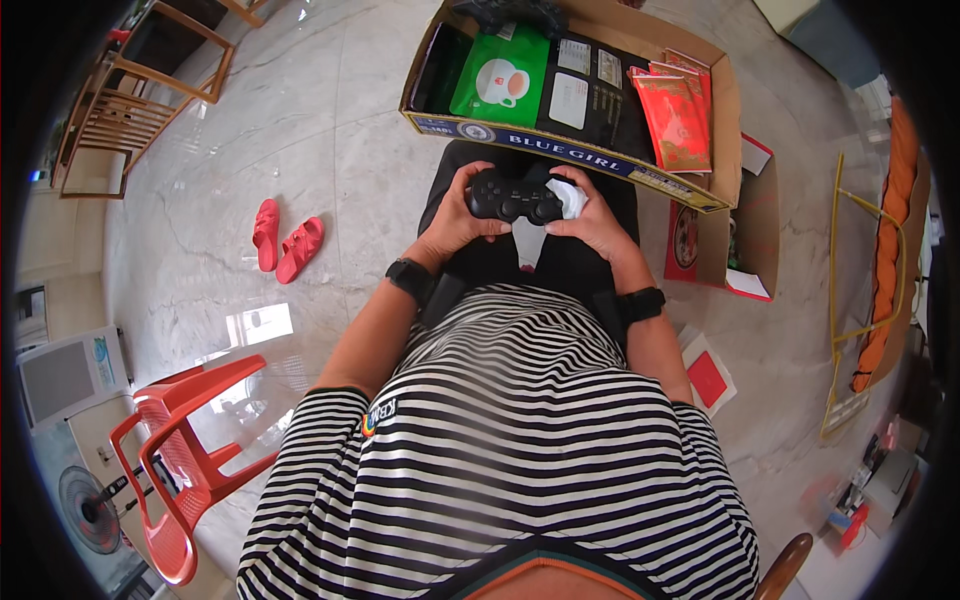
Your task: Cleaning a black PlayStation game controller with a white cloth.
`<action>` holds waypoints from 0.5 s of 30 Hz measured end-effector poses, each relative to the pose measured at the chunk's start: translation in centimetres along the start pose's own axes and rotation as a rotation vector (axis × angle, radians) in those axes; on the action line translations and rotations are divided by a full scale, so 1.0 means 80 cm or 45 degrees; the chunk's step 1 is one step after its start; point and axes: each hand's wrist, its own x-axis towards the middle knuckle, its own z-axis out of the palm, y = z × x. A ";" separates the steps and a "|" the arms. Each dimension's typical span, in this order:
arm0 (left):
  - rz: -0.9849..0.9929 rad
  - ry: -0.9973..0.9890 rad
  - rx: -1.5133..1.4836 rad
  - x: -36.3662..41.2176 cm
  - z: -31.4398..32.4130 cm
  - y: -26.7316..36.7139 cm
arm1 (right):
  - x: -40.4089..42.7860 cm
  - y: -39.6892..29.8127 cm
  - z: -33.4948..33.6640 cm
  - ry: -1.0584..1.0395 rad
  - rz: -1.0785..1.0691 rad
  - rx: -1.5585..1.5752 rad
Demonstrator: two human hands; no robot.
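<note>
A black game controller (514, 196) is held between both hands above the lap. My left hand (459, 210) grips its left side, thumb along the lower edge. My right hand (594, 217) holds its right side together with a crumpled white tissue or cloth (571, 199), which lies against the controller's right grip. Beyond the hands stands a shallow cardboard box (724, 135) holding a green packet with a cup picture (501, 79), black packages (585, 90), red packets with gold print (679, 120) and another black controller (517, 13) at its far left.
Behind and right of the cardboard box is a second, red-sided box (754, 225) on the marble floor. Red slippers (289, 244) lie to the left, near a red plastic chair (187, 457). A fan (91, 510) stands lower left; a yellow metal frame (836, 262) is at the right.
</note>
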 end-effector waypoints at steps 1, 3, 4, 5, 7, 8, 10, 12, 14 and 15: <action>-0.006 -0.011 -0.002 -0.001 -0.001 0.004 | -0.001 -0.004 0.002 -0.004 -0.013 0.015; -0.006 -0.028 -0.005 -0.004 -0.002 0.012 | -0.005 -0.014 0.004 -0.003 -0.031 0.025; 0.008 -0.031 0.008 -0.006 -0.002 0.016 | -0.008 -0.019 0.005 -0.016 -0.065 0.005; 0.021 -0.033 0.021 -0.008 -0.001 0.019 | -0.011 -0.025 0.006 -0.028 -0.098 -0.015; 0.071 -0.035 0.049 -0.012 0.000 0.027 | -0.012 -0.034 0.007 -0.051 -0.148 -0.049; 0.100 -0.053 0.048 -0.014 0.001 0.030 | -0.016 -0.038 0.010 -0.041 -0.177 -0.022; 0.072 -0.060 0.051 -0.020 0.003 0.042 | -0.020 -0.048 0.011 -0.060 -0.189 -0.002; 0.208 -0.050 0.139 -0.017 0.006 0.052 | -0.020 -0.060 0.010 -0.059 -0.226 -0.035; 0.287 -0.045 0.225 -0.022 0.007 0.063 | -0.023 -0.072 0.011 -0.063 -0.235 -0.046; 0.292 -0.033 0.226 -0.023 0.007 0.069 | -0.023 -0.079 0.013 -0.075 -0.239 -0.048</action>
